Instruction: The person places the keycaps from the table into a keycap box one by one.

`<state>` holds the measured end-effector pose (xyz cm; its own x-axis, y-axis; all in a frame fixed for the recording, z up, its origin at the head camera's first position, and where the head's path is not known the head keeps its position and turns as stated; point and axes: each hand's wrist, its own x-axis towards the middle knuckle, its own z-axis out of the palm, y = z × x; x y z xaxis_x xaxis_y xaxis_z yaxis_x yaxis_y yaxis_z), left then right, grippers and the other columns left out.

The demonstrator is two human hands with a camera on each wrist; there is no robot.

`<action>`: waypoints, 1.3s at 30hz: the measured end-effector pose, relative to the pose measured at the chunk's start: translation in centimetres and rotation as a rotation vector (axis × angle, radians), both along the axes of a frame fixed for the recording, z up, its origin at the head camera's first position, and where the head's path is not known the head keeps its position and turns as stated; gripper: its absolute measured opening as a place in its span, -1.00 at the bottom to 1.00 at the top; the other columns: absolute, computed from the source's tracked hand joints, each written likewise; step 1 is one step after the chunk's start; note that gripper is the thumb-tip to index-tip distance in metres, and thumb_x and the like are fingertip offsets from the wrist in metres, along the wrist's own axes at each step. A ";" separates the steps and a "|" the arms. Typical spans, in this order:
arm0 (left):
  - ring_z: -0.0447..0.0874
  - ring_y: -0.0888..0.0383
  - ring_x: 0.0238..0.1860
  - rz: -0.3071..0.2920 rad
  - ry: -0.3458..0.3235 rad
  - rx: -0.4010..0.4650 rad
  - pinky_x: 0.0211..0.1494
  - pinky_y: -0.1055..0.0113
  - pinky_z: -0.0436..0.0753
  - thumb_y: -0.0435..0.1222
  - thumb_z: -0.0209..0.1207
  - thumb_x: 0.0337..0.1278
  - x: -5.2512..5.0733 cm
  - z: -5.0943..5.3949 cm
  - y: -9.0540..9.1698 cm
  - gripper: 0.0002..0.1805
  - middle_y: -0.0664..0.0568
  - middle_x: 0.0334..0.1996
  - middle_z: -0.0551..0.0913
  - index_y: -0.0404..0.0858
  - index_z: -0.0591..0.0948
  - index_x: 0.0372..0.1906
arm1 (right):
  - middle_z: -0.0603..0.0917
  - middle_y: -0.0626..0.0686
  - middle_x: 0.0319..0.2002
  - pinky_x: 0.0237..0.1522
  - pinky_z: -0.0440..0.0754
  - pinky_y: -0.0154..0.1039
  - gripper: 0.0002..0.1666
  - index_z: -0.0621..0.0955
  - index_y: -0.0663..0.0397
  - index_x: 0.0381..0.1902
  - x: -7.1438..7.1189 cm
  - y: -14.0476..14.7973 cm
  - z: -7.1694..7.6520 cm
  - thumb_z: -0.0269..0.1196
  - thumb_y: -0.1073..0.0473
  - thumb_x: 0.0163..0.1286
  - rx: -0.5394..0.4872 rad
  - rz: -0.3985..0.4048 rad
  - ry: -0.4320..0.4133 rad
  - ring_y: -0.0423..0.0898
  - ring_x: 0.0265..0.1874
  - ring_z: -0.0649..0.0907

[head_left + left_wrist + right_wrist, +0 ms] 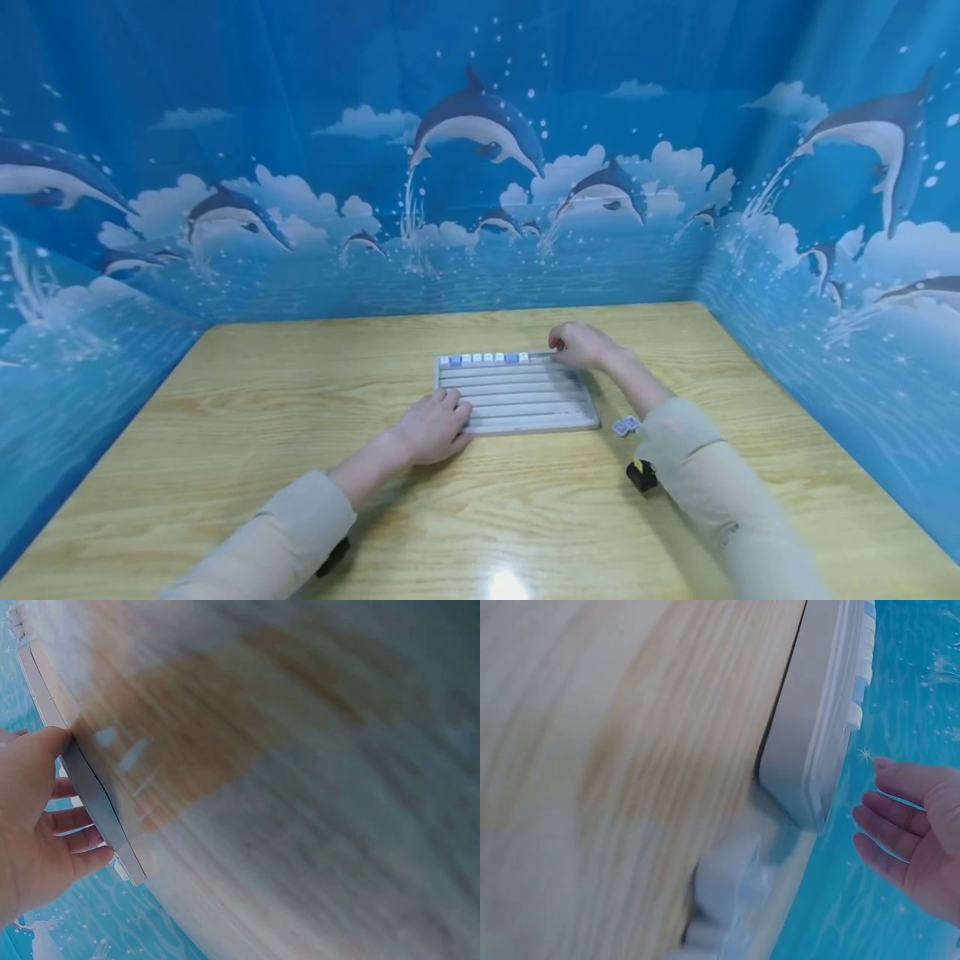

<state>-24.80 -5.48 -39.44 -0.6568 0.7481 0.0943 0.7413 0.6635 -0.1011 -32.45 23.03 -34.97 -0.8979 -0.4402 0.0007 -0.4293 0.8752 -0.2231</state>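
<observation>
One pale-grey, ridged rectangular tray (517, 402) lies on the wood-grain desk (300, 375), well in from the side edges; my left hand (433, 427) grips its near-left corner. My right hand (588, 345) is at the far-right corner; I cannot tell whether it pinches anything. White and blue blocky keycaps (488, 357) line the far edge, markings too small to read.
</observation>
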 end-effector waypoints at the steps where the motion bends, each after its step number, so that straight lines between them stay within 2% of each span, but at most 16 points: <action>1: 0.32 0.09 -0.34 0.001 -0.002 0.000 -0.28 0.23 0.42 -0.05 0.08 0.23 0.0 0.0 0.0 -0.71 0.00 -0.37 0.36 -0.20 0.42 -0.34 | 0.63 0.13 -0.26 -0.12 0.52 -0.08 -0.71 0.59 0.31 -0.15 0.2 0.3 0.0 0.27 0.23 0.20 -0.003 0.006 0.009 0.03 -0.22 0.59; 7: 0.33 0.09 -0.33 0.005 -0.004 -0.008 -0.25 0.23 0.43 -0.05 0.07 0.24 0.1 0.1 -0.1 -0.71 -0.01 -0.36 0.37 -0.21 0.43 -0.33 | 0.64 0.09 -0.32 -0.16 0.53 -0.09 -0.75 0.62 0.30 -0.20 1.5 2.1 0.4 0.25 0.23 0.21 -0.026 0.039 0.037 -0.01 -0.29 0.60; 13: 0.33 0.09 -0.30 0.008 0.003 -0.024 -0.23 0.23 0.45 -0.05 0.06 0.24 0.1 0.1 0.0 -0.71 -0.02 -0.33 0.37 -0.21 0.44 -0.30 | 0.63 0.05 -0.38 -0.20 0.53 -0.09 -0.79 0.61 0.31 -0.24 2.9 4.3 0.6 0.25 0.28 0.18 -0.032 0.043 0.012 -0.03 -0.34 0.59; 18: 0.33 0.09 -0.30 0.001 -0.007 -0.013 -0.22 0.21 0.44 -0.05 0.06 0.24 0.1 -0.1 -0.2 -0.72 -0.01 -0.33 0.37 -0.20 0.44 -0.30 | 0.58 -0.03 -0.46 -0.28 0.52 -0.17 -0.83 0.61 0.29 -0.30 4.4 5.7 0.8 0.26 0.31 0.13 -0.003 0.077 -0.076 -0.12 -0.43 0.54; 23: 0.32 0.08 -0.32 0.008 -0.022 -0.002 -0.24 0.20 0.42 -0.06 0.06 0.24 0.2 -0.2 -0.5 -0.73 -0.01 -0.36 0.35 -0.21 0.42 -0.32 | 0.58 -0.05 -0.42 -0.28 0.51 -0.21 -0.79 0.60 0.24 -0.29 5.6 5.9 0.8 0.28 0.27 0.10 0.017 0.109 -0.193 -0.16 -0.40 0.53; 30: 0.33 0.08 -0.31 0.012 -0.038 -0.006 -0.24 0.22 0.43 -0.04 0.06 0.24 0.1 0.0 -0.3 -0.71 -0.01 -0.35 0.37 -0.20 0.44 -0.31 | 0.53 -0.06 -0.38 -0.29 0.48 -0.20 -0.75 0.58 0.14 -0.28 7.2 6.1 0.4 0.35 0.19 0.07 0.053 0.050 -0.351 -0.15 -0.38 0.49; 35: 0.34 0.08 -0.29 0.022 -0.053 0.000 -0.21 0.21 0.44 -0.04 0.08 0.23 0.0 0.2 0.0 -0.71 -0.02 -0.33 0.38 -0.21 0.45 -0.29 | 0.49 -0.08 -0.45 -0.37 0.42 -0.24 -0.77 0.56 0.05 -0.37 7.8 6.3 0.4 0.36 0.09 0.08 0.035 0.043 -0.375 -0.16 -0.46 0.44; 39: 0.35 0.08 -0.27 0.029 -0.061 -0.016 -0.18 0.21 0.45 -0.03 0.07 0.23 -0.1 0.3 0.1 -0.70 -0.02 -0.31 0.38 -0.21 0.46 -0.25 | 0.46 -0.08 -0.46 -0.37 0.40 -0.26 -0.70 0.57 0.07 -0.34 8.1 6.0 0.3 0.39 0.06 0.04 0.030 0.055 -0.400 -0.17 -0.46 0.42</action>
